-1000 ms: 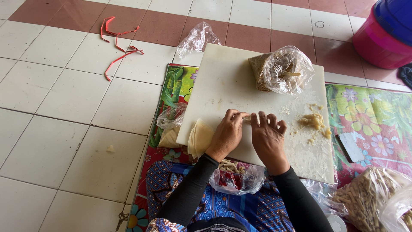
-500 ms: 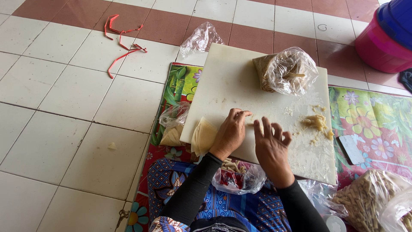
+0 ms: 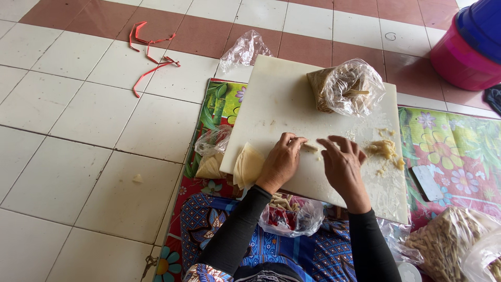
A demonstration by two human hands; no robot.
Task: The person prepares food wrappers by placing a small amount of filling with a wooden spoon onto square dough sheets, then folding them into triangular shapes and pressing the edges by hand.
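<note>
Head view. The left hand lay curled on the white cutting board, fingertips pinching one end of a small pale pastry roll. The right hand hovered just beside the roll's other end, fingers spread and loose, holding nothing that could be seen. The roll sat near the board's front middle. Judged soft, light and easily crushed or unrolled; best taken lightly at both ends with the fingertips, as the dough looked thin and likely tacky.

A stack of thin wrapper sheets lay at the board's front left edge, touching the left wrist. A mound of crumbly yellow filling sat right of the right hand.

Packages: a clear plastic bag of brownish contents stood at the board's far right corner; a crumpled empty clear bag lay on the tiled floor beyond the board; a clear bag of finished sticks rested on the lap; another larger one lay at lower right. A small white card lay on the flowered mat.
</note>
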